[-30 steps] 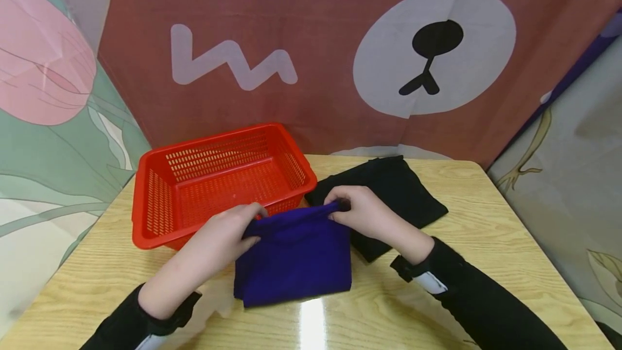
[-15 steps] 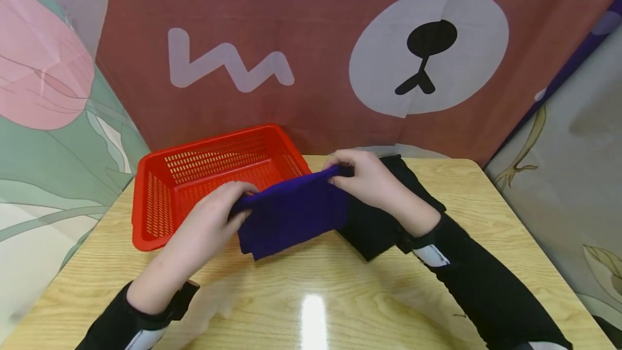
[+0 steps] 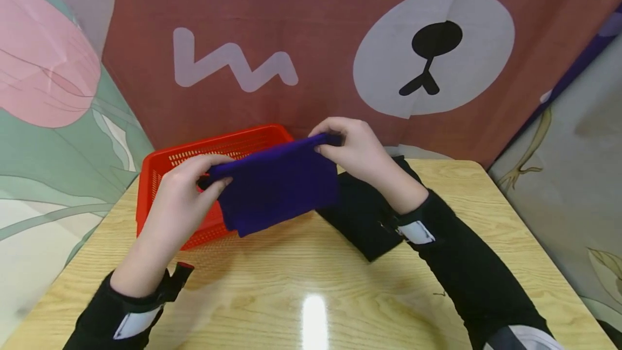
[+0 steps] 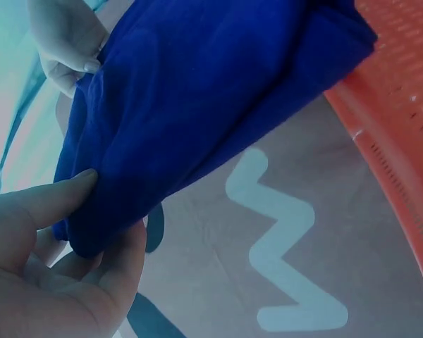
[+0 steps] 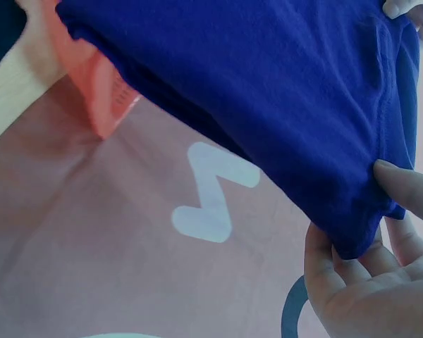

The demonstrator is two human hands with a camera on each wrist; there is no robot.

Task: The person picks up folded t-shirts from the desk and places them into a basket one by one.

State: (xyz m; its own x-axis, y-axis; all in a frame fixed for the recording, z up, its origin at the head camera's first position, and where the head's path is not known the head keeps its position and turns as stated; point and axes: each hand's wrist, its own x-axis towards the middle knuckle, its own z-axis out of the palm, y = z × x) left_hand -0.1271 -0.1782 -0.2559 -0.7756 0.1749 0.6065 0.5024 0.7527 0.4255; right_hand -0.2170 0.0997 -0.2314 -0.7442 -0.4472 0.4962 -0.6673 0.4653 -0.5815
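In the head view, two hands hold up a folded purple-blue cloth (image 3: 279,185) by its top edge. The left hand (image 3: 182,190) pinches one end between thumb and fingers, and the right hand (image 3: 357,147) pinches the other end the same way. The cloth hangs down between the two hands, and the right end is a bit higher in the view than the left end. Behind the left hand and the cloth is a red basket (image 3: 144,188) with lots of little holes. The cloth hides part of it, and I cannot tell if they touch. A black cloth (image 3: 364,220) lies flat below the right hand, and the right arm covers some of it. Both lie on the wooden table (image 3: 262,296) under the hands. Past the hands hangs a big brown sheet (image 3: 320,31) with a white zigzag (image 3: 233,64) and a black nose (image 3: 437,38) on it. Both arms wear black sleeves (image 3: 476,263). In the left wrist view, the left hand has its thumb on one side of the purple-blue cloth and its fingers on the other. The right hand is at the far end, and the red basket is across from the left hand. In the right wrist view, the right hand squeezes its corner with thumb and fingers, and a bit of the left hand peeks in at the far end.
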